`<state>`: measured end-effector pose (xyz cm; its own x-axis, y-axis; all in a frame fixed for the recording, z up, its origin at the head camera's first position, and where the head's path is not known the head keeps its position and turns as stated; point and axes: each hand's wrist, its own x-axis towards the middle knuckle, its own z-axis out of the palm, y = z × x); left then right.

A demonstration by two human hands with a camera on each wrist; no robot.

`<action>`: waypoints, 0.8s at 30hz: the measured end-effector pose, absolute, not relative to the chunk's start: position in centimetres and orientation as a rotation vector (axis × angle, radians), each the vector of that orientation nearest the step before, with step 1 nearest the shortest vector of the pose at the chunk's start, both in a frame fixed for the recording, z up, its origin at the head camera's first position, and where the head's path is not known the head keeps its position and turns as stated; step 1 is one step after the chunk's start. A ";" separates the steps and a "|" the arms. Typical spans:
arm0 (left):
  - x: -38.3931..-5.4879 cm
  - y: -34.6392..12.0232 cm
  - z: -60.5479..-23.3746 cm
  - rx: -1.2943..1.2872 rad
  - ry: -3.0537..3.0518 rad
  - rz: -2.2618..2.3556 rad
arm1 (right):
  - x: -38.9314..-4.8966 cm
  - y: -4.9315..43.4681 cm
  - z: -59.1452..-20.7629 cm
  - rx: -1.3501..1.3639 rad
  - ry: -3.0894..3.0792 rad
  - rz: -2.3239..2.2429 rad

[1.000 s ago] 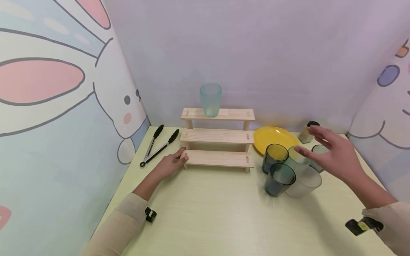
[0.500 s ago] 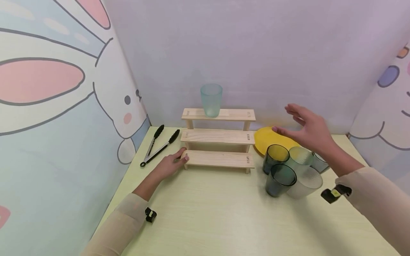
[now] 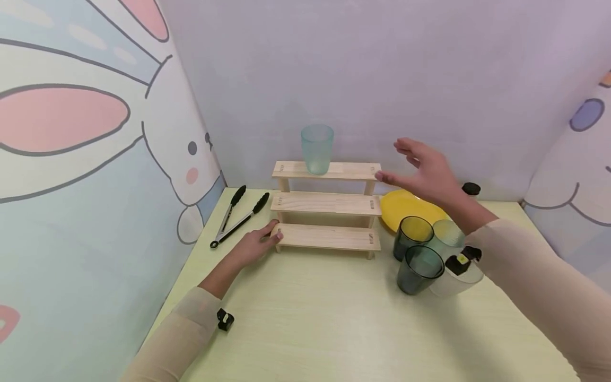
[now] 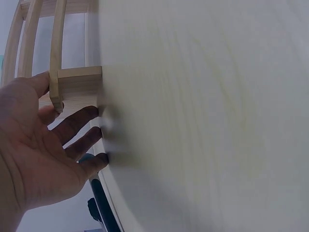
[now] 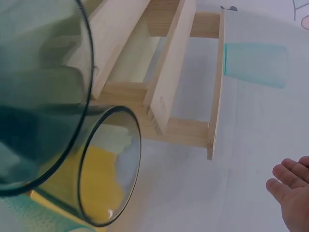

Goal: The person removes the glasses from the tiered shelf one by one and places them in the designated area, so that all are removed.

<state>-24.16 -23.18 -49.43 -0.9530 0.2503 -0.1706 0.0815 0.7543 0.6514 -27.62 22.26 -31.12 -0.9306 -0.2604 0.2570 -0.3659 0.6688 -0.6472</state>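
Observation:
A three-tier wooden rack [image 3: 324, 236] stands against the back wall. My left hand [image 3: 249, 248] pinches the left end of its lowest shelf, thumb on top; in the left wrist view the other fingers [image 4: 77, 123] spread below and beside that board. On the top shelf an upright pale blue frosted cup [image 3: 317, 151] sits left of centre. My right hand [image 3: 425, 172] is in the air right of the top shelf, holding nothing, thumb and fingers apart. Below my right forearm stand a dark grey glass [image 3: 420, 270], another dark glass [image 3: 406, 241] and a ribbed greenish glass [image 3: 447, 236].
A yellow plate [image 3: 392, 209] lies right of the rack, partly behind the glasses. A whitish cup [image 3: 451, 286] is partly covered by the right forearm, as is a black-lidded bottle [image 3: 471, 189]. Black-tipped tongs [image 3: 260, 203] lie spread on the left.
My right hand has moved left and upward, from above the glasses to beside the top shelf. The left hand keeps its grip on the rack; the blue cup stays put.

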 end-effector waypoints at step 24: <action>-23.7 -23.1 -49.1 0.252 2.698 1.030 | -32.8 14.5 -31.8 0.609 -2.791 1.247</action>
